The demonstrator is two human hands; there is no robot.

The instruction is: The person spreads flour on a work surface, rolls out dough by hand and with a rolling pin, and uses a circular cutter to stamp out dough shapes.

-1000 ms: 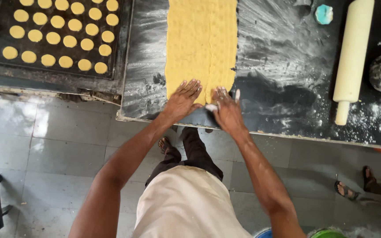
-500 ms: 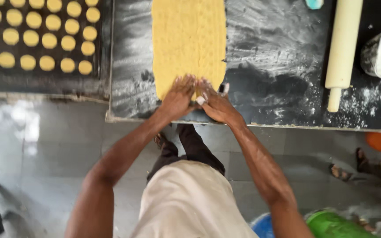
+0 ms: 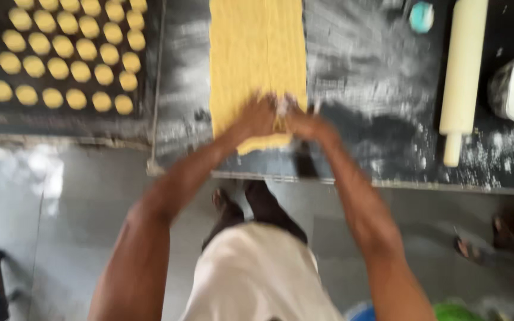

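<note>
The left hand (image 3: pixel 257 116) and the right hand (image 3: pixel 307 123) lie close together on the near end of the yellow dough sheet (image 3: pixel 257 53), which lies on the dark floured surface (image 3: pixel 358 77). The view is blurred, so I cannot tell if the fingers are spread or pinching; perhaps the right holds a small tool. Both arms reach forward, nearly straight. To do well, press evenly and keep the sheet flat. A rolling pin (image 3: pixel 462 71) lies at the right, a tray of dough rounds (image 3: pixel 66 53) at the left
</note>
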